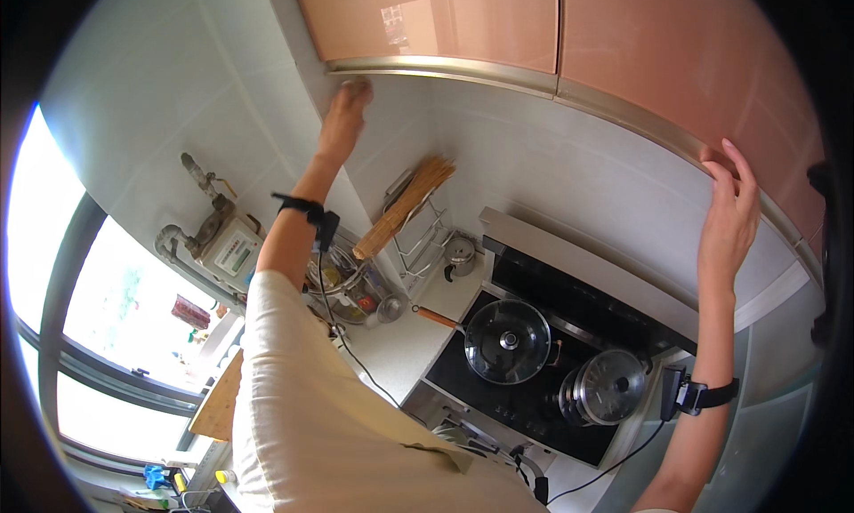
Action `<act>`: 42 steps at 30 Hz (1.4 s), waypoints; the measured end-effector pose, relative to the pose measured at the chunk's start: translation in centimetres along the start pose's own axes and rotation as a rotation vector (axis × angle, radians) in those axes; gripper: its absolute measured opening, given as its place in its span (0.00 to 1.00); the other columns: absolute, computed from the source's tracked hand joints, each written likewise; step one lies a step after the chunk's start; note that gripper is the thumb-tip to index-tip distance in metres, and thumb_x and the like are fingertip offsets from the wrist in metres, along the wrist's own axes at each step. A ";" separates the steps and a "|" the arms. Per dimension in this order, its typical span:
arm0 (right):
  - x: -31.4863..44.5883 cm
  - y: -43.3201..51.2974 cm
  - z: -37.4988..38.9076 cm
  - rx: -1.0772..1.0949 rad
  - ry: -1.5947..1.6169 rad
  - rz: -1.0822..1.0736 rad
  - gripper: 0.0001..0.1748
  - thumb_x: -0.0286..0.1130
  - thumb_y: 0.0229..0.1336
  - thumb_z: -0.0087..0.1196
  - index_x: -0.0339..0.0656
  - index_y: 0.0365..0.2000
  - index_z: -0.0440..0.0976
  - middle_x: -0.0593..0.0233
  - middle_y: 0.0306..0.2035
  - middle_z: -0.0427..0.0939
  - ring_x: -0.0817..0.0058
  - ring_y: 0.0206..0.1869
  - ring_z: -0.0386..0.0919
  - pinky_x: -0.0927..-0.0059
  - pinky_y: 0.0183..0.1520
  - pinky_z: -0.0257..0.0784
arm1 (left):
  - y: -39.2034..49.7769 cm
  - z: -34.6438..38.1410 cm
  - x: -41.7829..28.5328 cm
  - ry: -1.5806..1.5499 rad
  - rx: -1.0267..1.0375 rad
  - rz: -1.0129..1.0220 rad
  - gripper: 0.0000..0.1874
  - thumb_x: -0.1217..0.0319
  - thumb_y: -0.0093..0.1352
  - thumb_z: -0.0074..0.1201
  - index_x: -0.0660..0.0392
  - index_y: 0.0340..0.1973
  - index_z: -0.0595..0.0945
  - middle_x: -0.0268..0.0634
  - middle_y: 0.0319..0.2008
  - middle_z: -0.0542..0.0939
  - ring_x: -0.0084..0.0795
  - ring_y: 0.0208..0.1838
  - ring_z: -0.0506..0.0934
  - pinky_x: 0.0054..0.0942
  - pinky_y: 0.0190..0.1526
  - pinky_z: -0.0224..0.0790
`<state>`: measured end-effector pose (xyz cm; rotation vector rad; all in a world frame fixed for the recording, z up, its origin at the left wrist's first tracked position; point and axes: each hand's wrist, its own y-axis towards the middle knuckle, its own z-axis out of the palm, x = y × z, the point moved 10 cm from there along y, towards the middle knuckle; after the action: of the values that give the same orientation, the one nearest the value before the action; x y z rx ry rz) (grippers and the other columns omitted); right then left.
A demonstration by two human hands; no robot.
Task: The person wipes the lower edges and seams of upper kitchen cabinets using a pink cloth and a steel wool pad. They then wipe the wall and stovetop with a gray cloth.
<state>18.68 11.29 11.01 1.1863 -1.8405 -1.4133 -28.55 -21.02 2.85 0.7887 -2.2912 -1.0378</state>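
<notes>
My left hand (343,123) is raised by the tiled wall, just under the metal edge strip (440,66) of the pink glossy upper cabinet (494,19). Its fingers are curled and blurred, and I cannot tell whether something small is in them. At the right, my right hand (728,213) reaches up to the same cabinet's right part, its fingertips at the metal strip and the door (700,59). The fingers are apart, with nothing seen in them. Both wrists carry black straps with cabled devices.
Below are a black cooktop (454,366), a glass-lidded pan (508,343) with a wooden handle and a lidded pot (610,386). In the corner, bamboo sticks (407,206) lean on a wire rack (420,259). A gas meter (233,246) hangs by the window (127,299).
</notes>
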 end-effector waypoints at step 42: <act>0.8 0.5 -1.2 0.002 0.224 0.092 0.17 0.27 0.65 0.48 0.46 0.54 0.71 0.72 0.47 0.77 0.69 0.48 0.72 0.66 0.59 0.64 | 6.0 -12.5 -11.1 -0.181 -0.353 -0.162 0.07 0.69 0.62 0.55 0.57 0.32 0.82 0.44 0.39 0.79 0.50 0.34 0.80 0.45 0.34 0.74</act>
<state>19.15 10.06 11.83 1.1933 -1.7176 -1.1779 -14.48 -16.48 12.69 0.7667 -2.1227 -1.5909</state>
